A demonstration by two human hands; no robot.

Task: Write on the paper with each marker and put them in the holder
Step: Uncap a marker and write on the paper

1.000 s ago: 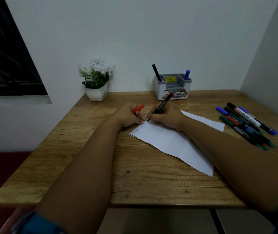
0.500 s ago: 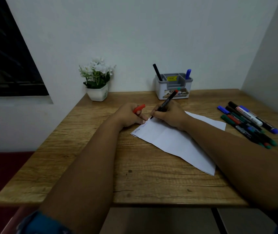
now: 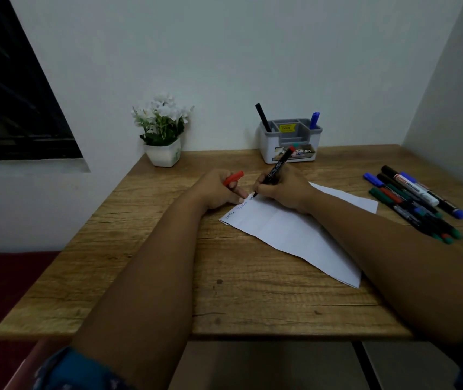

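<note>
A white sheet of paper [image 3: 289,235] lies angled on the wooden table, with a few written words along its far left edge. My right hand [image 3: 284,192] grips a black marker with a red end [image 3: 276,170], its tip touching the paper's top edge. My left hand [image 3: 219,190] holds the marker's red cap [image 3: 233,178] and its fingertips rest on the paper's corner. The grey-and-white holder [image 3: 289,153] stands at the back, with a black marker [image 3: 262,116] and a blue marker [image 3: 314,119] standing in it.
Several capped markers [image 3: 413,201] in blue, black, green and red lie in a loose pile at the table's right side. A white pot of white flowers [image 3: 164,130] stands at the back left. Walls close off the back and right.
My right hand and the marker tip have moved slightly rightward along the paper's top edge, leaving more writing. My left hand has stayed on the corner with the cap.
</note>
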